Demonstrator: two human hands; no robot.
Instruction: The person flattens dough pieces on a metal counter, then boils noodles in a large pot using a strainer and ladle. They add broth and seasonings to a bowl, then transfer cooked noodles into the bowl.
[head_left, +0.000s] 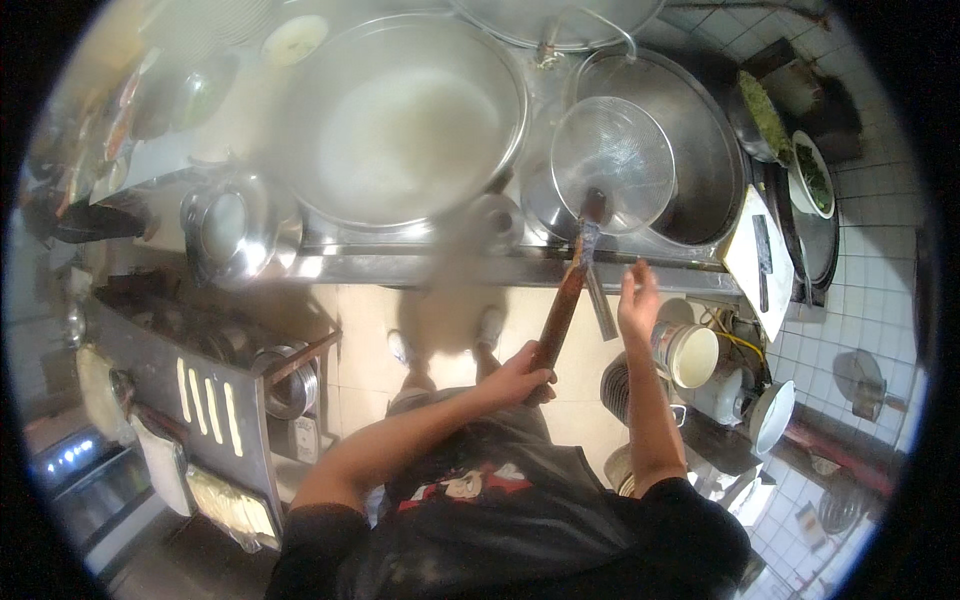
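My left hand (531, 373) is wrapped around the lower end of a long wooden handle (564, 307). This handle belongs to a round wire-mesh strainer (619, 154), which appears above the left part of a large dark wok (709, 165). Nothing is in my right hand (639, 296), raised in front of the stove's front edge with its fingers slightly apart. Just left of it, a metal utensil handle (602, 306) juts out past the steel stove edge (675, 276). Left of the strainer, a big metal wok (405, 142) holds cloudy liquid under steam.
A white board (772, 262) with a dark-handled knife (763, 259) lies at right, near a bowl of greens (814, 176). Buckets (694, 356) stand below. Left are metal pots (225, 225) and a dark worktop (210, 405) bearing several pale dough strips (210, 405).
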